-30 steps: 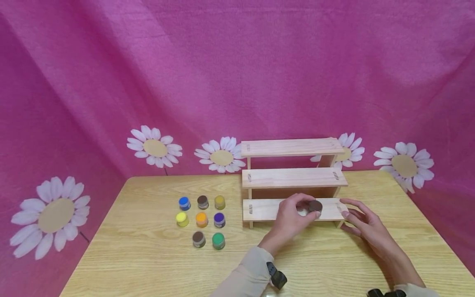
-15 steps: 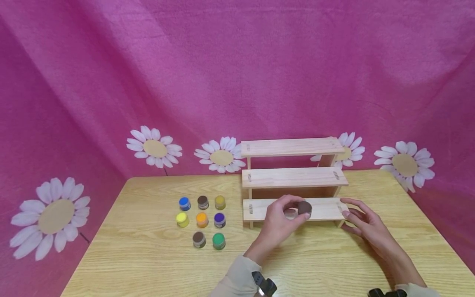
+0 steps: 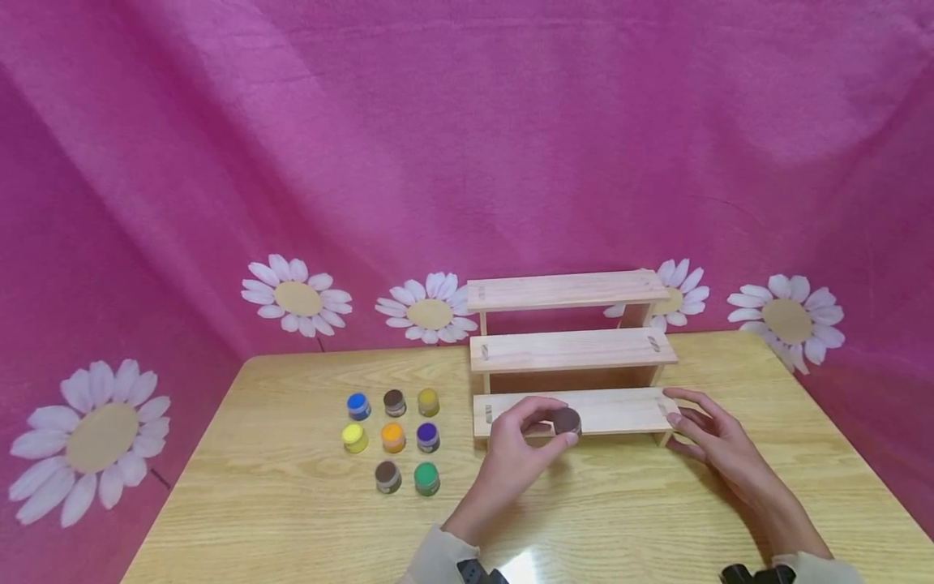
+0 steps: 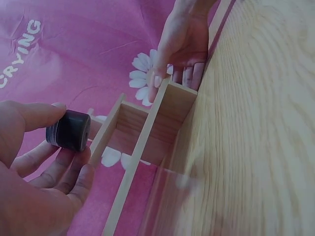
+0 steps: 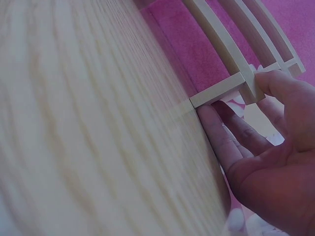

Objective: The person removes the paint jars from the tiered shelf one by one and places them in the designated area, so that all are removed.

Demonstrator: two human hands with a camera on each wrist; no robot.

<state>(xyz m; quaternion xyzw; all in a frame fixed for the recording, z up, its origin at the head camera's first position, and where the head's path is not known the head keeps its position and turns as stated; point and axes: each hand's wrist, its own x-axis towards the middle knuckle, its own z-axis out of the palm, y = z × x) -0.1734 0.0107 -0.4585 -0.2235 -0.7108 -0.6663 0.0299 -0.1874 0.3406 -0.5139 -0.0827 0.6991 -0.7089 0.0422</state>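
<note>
Between thumb and fingers, my left hand (image 3: 511, 454) pinches a small paint pot (image 3: 567, 422) with a dark brown lid. The pot overlaps the front of the lowest tier in the head view. In the left wrist view the dark pot (image 4: 71, 130) sits between the fingertips, apart from the wood. My right hand (image 3: 718, 438) grips the right end of the three-tier wooden shelf (image 3: 572, 350). In the right wrist view its thumb lies at the tier's end, and the fingers of the right hand (image 5: 275, 157) reach down beside the leg.
Left of the shelf, several paint pots stand in rows on the wooden table (image 3: 292, 527), among them a blue pot (image 3: 358, 405), an orange pot (image 3: 393, 437) and a green pot (image 3: 426, 478). A pink cloth (image 3: 467, 146) with white daisies hangs behind.
My left hand has moved left along the lowest tier, carrying the dark-lidded paint pot. The right hand has kept its place at the shelf's right end.
</note>
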